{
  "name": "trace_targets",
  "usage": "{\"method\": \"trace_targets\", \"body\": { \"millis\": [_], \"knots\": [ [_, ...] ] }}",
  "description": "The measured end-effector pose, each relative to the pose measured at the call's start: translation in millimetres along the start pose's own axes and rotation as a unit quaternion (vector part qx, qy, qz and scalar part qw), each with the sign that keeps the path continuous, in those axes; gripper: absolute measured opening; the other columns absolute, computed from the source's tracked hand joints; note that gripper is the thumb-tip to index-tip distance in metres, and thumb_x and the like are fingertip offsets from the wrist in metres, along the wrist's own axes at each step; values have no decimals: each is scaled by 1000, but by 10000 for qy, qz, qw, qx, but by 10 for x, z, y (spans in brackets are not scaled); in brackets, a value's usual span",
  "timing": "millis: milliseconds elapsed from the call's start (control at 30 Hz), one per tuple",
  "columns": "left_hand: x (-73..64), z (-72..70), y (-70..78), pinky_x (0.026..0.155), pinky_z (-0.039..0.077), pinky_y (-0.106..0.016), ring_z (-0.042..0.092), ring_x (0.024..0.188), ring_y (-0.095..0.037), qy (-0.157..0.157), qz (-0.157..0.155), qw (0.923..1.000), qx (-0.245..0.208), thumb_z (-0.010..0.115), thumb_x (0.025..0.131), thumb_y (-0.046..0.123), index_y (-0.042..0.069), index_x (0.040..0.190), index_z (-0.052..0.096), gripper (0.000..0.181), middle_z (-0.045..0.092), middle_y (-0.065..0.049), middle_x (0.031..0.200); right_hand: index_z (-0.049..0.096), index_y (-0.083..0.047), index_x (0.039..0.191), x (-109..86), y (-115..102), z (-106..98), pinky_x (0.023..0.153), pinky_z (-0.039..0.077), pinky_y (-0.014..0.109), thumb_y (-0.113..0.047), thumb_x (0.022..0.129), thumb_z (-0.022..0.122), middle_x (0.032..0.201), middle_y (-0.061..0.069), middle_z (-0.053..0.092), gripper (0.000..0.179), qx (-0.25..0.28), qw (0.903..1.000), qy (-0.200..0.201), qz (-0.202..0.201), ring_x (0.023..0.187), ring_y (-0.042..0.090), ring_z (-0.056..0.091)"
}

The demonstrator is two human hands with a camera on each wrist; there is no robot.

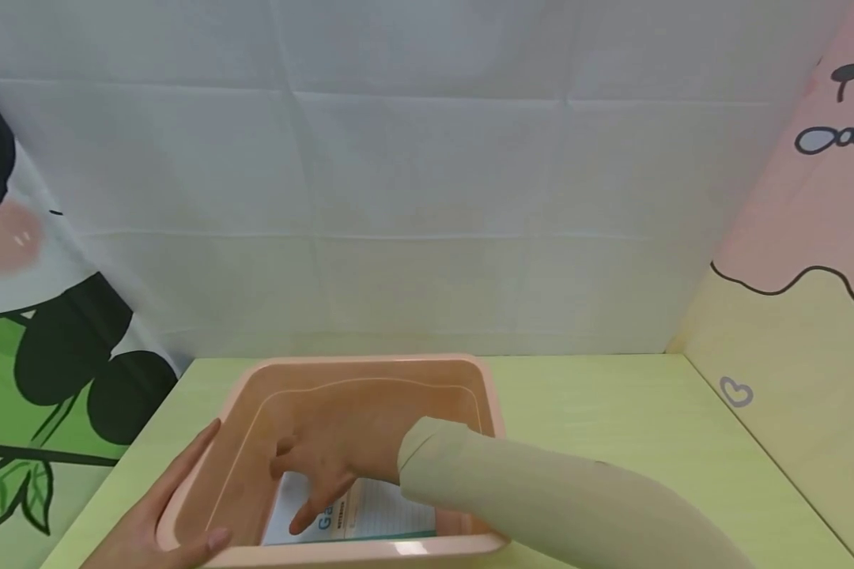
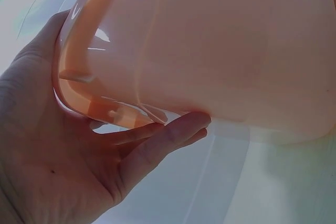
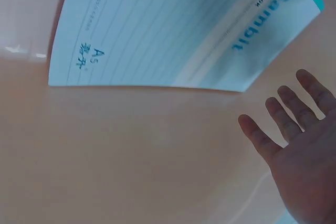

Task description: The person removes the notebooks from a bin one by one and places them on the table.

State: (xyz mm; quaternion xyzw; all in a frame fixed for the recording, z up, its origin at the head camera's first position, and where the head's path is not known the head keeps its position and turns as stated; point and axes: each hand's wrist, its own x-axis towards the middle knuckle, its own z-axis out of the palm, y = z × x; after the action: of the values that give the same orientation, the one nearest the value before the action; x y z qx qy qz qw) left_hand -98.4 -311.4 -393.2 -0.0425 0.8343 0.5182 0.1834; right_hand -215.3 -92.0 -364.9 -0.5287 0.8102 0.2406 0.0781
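Note:
A pink plastic basin (image 1: 370,361) stands on the pale green table, and a notebook (image 1: 394,512) with a teal edge lies on its floor. At the near left corner my left hand (image 1: 149,521) grips the rim, thumb on the near side and fingers along the left side. The left wrist view shows that hand (image 2: 68,161) against the basin's wall (image 2: 210,45). My right hand (image 1: 334,452) reaches into the basin over the notebook, fingers spread, holding nothing. In the right wrist view the fingertips are beside the notebook's "Gambit" cover (image 3: 152,30).
A white sheet (image 1: 427,174) hangs behind the table. A panda-printed panel (image 1: 50,371) borders the left side, and a pink and yellow panel (image 1: 797,340) the right. Table surface (image 1: 612,403) shows to the right of the basin.

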Motion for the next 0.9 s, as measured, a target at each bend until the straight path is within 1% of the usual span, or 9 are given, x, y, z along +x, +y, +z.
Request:
{"method": "trace_targets", "body": {
  "millis": [67, 167, 300, 333, 433, 533, 667, 833, 900],
  "knots": [
    [3, 5, -13, 77, 59, -34, 67, 100, -20, -6, -5, 10000, -49, 69, 97, 32, 60, 158, -13, 106, 31, -23, 157, 35, -62, 149, 25, -32, 50, 126, 23, 28, -93, 85, 42, 163, -36, 27, 71, -102, 9999, -67, -49, 152, -4, 30],
    [5, 8, -23, 78, 59, -33, 65, 102, -18, 25, -34, 10000, 7, 69, 97, 34, 60, 158, -14, 106, 24, -22, 163, 32, -62, 151, 43, -79, 133, 122, 27, 24, -89, 86, 49, 162, -35, 28, 73, 90, 9999, -63, -100, 149, -5, 34],
    [1, 6, -19, 78, 59, -32, 64, 104, -17, 62, -59, 9999, 96, 69, 97, 37, 60, 157, -15, 106, 20, -22, 165, 32, -63, 152, 65, -146, 226, 103, 42, 18, -81, 85, 62, 158, -34, 33, 75, 490, 9987, 1, -119, 139, -7, 43],
    [0, 7, -15, 78, 59, -32, 64, 104, -17, 73, -75, 9999, 129, 70, 97, 38, 60, 157, -15, 106, 20, -23, 164, 31, -65, 151, 72, -166, 241, 98, 44, 19, -80, 85, 63, 158, -33, 32, 75, 438, 9990, -3, -82, 137, -6, 43],
    [-2, 17, -5, 78, 60, -33, 65, 103, -20, 102, -160, 9998, 107, 71, 96, 39, 61, 157, -15, 108, 20, -24, 163, 28, -67, 151, 94, -236, 280, 95, 46, 23, -82, 83, 63, 159, -27, 30, 78, 34, 10000, -14, 13, 135, -2, 41],
    [-5, 25, 1, 79, 61, -33, 65, 105, -23, 113, -217, 9997, 99, 71, 96, 40, 61, 157, -16, 108, 18, -25, 164, 20, -66, 154, 107, -291, 299, 98, 46, 26, -84, 81, 63, 163, -23, 25, 87, -315, 9994, -51, 122, 137, 2, 37],
    [-3, 26, -13, 80, 61, -33, 63, 108, -24, 112, -229, 9996, 108, 69, 96, 41, 60, 157, -16, 106, 15, -24, 166, 13, -64, 157, 117, -314, 308, 105, 45, 28, -87, 79, 62, 165, -23, 21, 94, -452, 9987, -110, 209, 144, 3, 33],
    [1, 21, -4, 80, 61, -33, 62, 109, -24, 141, -303, 9994, 121, 69, 96, 43, 60, 157, -16, 107, 15, -25, 166, 27, -65, 149, 111, -295, 293, 111, 41, 27, -90, 77, 59, 162, -22, 25, 83, -709, 9972, -13, 238, 148, 3, 30],
    [4, 18, -3, 80, 61, -33, 62, 109, -24, 158, -314, 9993, 128, 69, 96, 43, 60, 157, -16, 107, 17, -25, 165, 31, -65, 147, 109, -288, 285, 117, 36, 27, -91, 77, 58, 160, -23, 28, 79, -807, 9965, -28, 224, 148, 1, 30]
  ]
}}
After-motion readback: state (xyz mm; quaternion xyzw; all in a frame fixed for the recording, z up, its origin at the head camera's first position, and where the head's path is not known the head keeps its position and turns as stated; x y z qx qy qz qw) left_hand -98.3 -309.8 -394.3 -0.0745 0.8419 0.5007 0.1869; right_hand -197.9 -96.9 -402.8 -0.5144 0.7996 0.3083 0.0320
